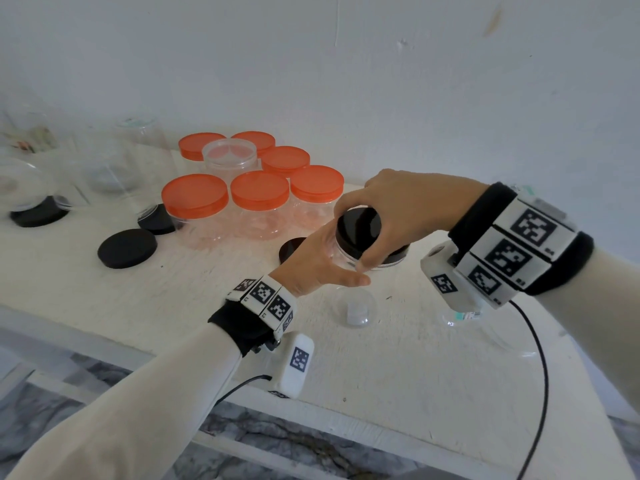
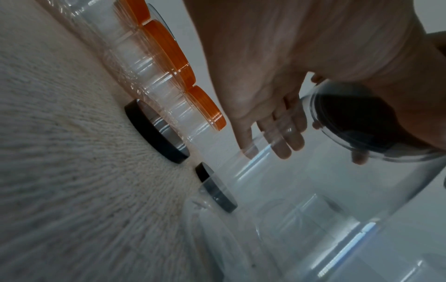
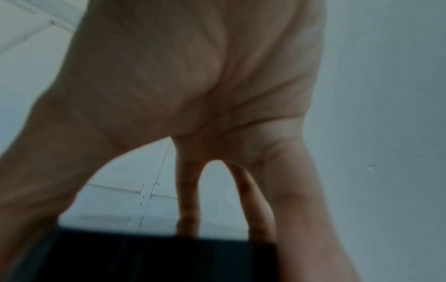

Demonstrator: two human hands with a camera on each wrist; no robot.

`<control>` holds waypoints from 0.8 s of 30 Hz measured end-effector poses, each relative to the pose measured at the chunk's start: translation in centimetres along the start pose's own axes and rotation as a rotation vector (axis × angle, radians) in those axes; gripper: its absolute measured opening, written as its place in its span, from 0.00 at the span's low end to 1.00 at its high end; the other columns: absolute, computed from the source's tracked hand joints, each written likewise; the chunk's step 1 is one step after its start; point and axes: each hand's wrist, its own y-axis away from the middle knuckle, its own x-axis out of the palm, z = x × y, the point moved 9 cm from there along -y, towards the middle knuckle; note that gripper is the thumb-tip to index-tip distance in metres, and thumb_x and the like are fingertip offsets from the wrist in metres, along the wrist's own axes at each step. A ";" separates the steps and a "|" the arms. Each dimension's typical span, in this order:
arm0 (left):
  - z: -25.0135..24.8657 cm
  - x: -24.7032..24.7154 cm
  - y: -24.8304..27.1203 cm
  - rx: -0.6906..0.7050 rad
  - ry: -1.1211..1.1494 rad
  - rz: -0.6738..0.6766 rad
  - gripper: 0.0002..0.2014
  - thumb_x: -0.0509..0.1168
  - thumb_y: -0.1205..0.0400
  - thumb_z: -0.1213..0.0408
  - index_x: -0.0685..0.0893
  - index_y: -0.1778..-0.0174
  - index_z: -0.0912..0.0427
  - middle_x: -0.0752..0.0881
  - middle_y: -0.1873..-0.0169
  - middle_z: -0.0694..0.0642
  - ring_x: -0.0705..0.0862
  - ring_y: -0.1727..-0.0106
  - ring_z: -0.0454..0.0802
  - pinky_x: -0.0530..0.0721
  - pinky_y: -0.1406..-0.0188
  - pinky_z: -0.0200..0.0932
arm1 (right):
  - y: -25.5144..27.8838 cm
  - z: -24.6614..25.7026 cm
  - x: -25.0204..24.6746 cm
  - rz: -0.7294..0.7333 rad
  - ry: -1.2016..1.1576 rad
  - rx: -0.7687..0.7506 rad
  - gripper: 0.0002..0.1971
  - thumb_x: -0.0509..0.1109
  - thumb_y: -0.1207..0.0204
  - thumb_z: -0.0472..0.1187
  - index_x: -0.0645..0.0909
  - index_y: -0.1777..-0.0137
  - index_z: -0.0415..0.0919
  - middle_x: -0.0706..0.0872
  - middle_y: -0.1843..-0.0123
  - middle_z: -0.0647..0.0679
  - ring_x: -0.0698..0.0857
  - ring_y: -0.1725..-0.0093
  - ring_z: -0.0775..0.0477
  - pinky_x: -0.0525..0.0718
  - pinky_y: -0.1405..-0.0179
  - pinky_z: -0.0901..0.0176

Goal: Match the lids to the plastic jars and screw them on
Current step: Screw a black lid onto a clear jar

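A clear plastic jar (image 1: 341, 253) stands on the white table (image 1: 104, 306) right of centre. My left hand (image 1: 318, 265) grips its upper side, thumb in front and fingers (image 2: 284, 137) wrapped behind the clear wall. From above, my right hand (image 1: 398, 209) grips the black lid (image 1: 358, 226) that sits on the jar's mouth, thumb on the near rim and fingers on the far rim. In the right wrist view the black lid (image 3: 156, 257) fills the bottom under the right hand (image 3: 193, 76). Whether the lid is threaded on cannot be told.
Several orange-lidded jars (image 1: 259, 188) and one clear-topped jar (image 1: 230, 155) cluster behind. Loose black lids (image 1: 127, 248) lie to the left, one (image 1: 291, 249) just behind my left hand. Blurred clear jars stand at far left (image 1: 110, 161). Another black-lidded jar (image 1: 398, 256) is under my right wrist.
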 end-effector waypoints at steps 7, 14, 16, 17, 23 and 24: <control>0.5 -0.1 0.0 -0.006 -0.054 -0.058 0.48 0.81 0.45 0.55 0.68 0.28 0.58 0.78 0.33 0.53 0.76 0.31 0.45 0.75 0.31 0.49 | 0.8 -0.4 -0.1 -0.141 0.117 0.162 0.33 0.63 0.34 0.74 0.77 0.42 0.46 0.75 0.63 0.53 0.74 0.78 0.57 0.71 0.76 0.63; -1.4 0.7 -0.3 0.079 -0.129 0.066 0.43 0.79 0.37 0.73 0.67 0.29 0.47 0.76 0.34 0.47 0.74 0.33 0.31 0.73 0.40 0.25 | 1.6 0.4 0.8 0.200 0.006 -0.092 0.40 0.79 0.36 0.49 0.64 0.26 0.68 0.67 0.35 0.54 0.72 0.37 0.50 0.79 0.38 0.49; -1.3 0.7 -0.4 0.085 -0.132 0.065 0.44 0.77 0.37 0.75 0.64 0.27 0.50 0.74 0.34 0.45 0.73 0.34 0.28 0.71 0.41 0.23 | 1.2 0.5 0.1 0.133 0.002 -0.102 0.38 0.81 0.39 0.46 0.70 0.30 0.66 0.71 0.40 0.54 0.74 0.41 0.50 0.81 0.42 0.49; -1.2 0.6 -0.4 0.087 -0.125 0.056 0.45 0.77 0.37 0.74 0.63 0.26 0.54 0.74 0.34 0.45 0.73 0.34 0.27 0.72 0.41 0.22 | 1.0 0.5 -0.2 0.094 0.000 -0.103 0.36 0.82 0.41 0.47 0.72 0.32 0.66 0.73 0.43 0.55 0.75 0.42 0.51 0.81 0.45 0.50; -0.4 0.3 -0.5 0.039 -0.098 0.008 0.43 0.79 0.39 0.70 0.66 0.31 0.46 0.77 0.34 0.45 0.75 0.33 0.32 0.74 0.40 0.27 | 0.3 0.1 -0.2 0.005 0.007 0.009 0.33 0.76 0.49 0.64 0.75 0.40 0.62 0.74 0.56 0.59 0.85 0.55 0.45 0.88 0.60 0.48; -0.2 0.2 -0.4 0.027 -0.095 0.000 0.42 0.81 0.40 0.66 0.67 0.33 0.44 0.78 0.34 0.47 0.76 0.33 0.34 0.75 0.38 0.30 | 0.3 0.0 -0.3 -0.018 0.009 0.023 0.33 0.75 0.49 0.66 0.76 0.42 0.59 0.74 0.58 0.58 0.86 0.59 0.45 0.88 0.63 0.48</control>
